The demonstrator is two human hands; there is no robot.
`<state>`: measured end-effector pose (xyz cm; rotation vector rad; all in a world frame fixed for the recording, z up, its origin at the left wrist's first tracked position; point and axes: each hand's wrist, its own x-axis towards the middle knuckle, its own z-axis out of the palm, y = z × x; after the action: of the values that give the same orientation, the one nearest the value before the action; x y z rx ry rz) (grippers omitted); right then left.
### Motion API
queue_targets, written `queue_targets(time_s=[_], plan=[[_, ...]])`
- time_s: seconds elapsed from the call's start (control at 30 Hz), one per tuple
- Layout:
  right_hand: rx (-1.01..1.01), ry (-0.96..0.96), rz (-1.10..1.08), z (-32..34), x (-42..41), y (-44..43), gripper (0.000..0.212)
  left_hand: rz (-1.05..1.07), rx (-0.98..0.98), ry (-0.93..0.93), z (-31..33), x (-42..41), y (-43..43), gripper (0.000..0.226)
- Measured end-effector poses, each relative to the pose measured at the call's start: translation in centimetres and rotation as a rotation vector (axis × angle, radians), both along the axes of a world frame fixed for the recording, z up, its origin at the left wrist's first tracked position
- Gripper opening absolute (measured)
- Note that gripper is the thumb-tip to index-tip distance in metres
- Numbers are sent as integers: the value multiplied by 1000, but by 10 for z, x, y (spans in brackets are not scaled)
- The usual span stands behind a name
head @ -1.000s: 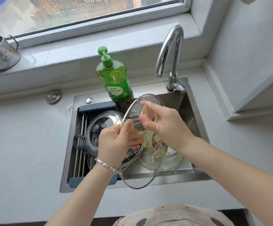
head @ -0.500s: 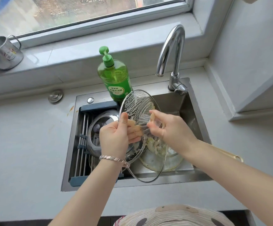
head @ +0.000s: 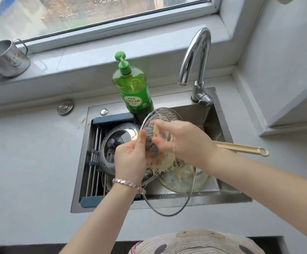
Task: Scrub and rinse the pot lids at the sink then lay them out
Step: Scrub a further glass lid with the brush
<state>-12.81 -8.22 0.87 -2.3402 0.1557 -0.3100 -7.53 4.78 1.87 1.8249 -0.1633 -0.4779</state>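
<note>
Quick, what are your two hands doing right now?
Left hand: holds the glass lid.
Right hand: blurred, but grips a scrubber against the lid.

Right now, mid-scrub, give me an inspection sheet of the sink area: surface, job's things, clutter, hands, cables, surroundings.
Surface: grey counter, stained left of the steel sink.
Job's things: soapy glass lid held tilted over the basin; steel lid in the drain rack; another glass lid lying in the basin.
Clutter: green soap bottle at the sink's back edge; gold handle sticking out right.
Hands: left hand grips the glass lid's edge; right hand, blurred, holds a scrubber against it.
Cables: nothing seen.
Surroundings: tap, no water visible; metal mug on the windowsill.
</note>
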Motion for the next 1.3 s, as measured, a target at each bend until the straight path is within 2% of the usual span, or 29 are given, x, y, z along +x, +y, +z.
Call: queue_targets(time_s=[0.07,0.1,0.2,0.27,0.33,0.43,0.47,0.5,0.57,0.6,0.63,0.73,0.77,0.8,0.9,0.93,1.03,1.07,1.13,1.2,1.3], plan=[[68,18,-94,1,12,-23,23,-9,34,-41,0,-3,-1,44],[43,4,-116,0,13,-25,18,5,45,-51,0,-4,-2,45],[-153,-138,8,-9,-5,10,37,110,29,51,0,3,-4,46],[-224,-142,159,-16,-27,35,44,152,45,82,-2,6,-1,44],[-286,-117,130,-22,-24,28,44,184,46,97,-3,7,-2,39],[-137,74,-107,-21,-11,3,48,263,102,79,-4,8,-3,41],[-118,42,-133,-22,-13,7,49,285,129,67,-4,9,-4,43],[-149,-28,-100,-20,-16,15,50,304,154,58,-6,10,-3,45],[-168,-12,90,-26,-30,37,50,320,188,42,-8,11,-1,47],[-184,-36,120,-29,-36,42,48,324,199,40,-10,11,0,47],[-169,-15,116,-30,-36,39,47,335,200,52,-10,10,1,45],[-41,104,-137,-29,-25,9,38,390,156,64,-10,12,0,40],[-46,69,-151,-32,-26,9,38,404,149,55,-10,14,-1,40],[-52,40,-133,-27,-28,14,39,412,148,34,-10,16,-1,39],[-132,32,105,-31,-40,37,45,431,165,-18,-8,21,1,40],[-119,64,103,-34,-41,33,46,445,161,-22,-6,23,3,43],[24,171,-164,-41,-37,6,43,502,155,7,-1,24,2,48],[38,146,-168,-42,-39,8,48,515,152,6,0,24,0,49],[-68,76,-29,-37,-38,26,57,513,132,-4,-2,23,-3,48],[-127,18,45,-31,-34,39,55,482,141,-10,-3,17,-5,45],[-21,92,-112,-16,-7,15,43,432,141,21,-5,8,-9,49]])
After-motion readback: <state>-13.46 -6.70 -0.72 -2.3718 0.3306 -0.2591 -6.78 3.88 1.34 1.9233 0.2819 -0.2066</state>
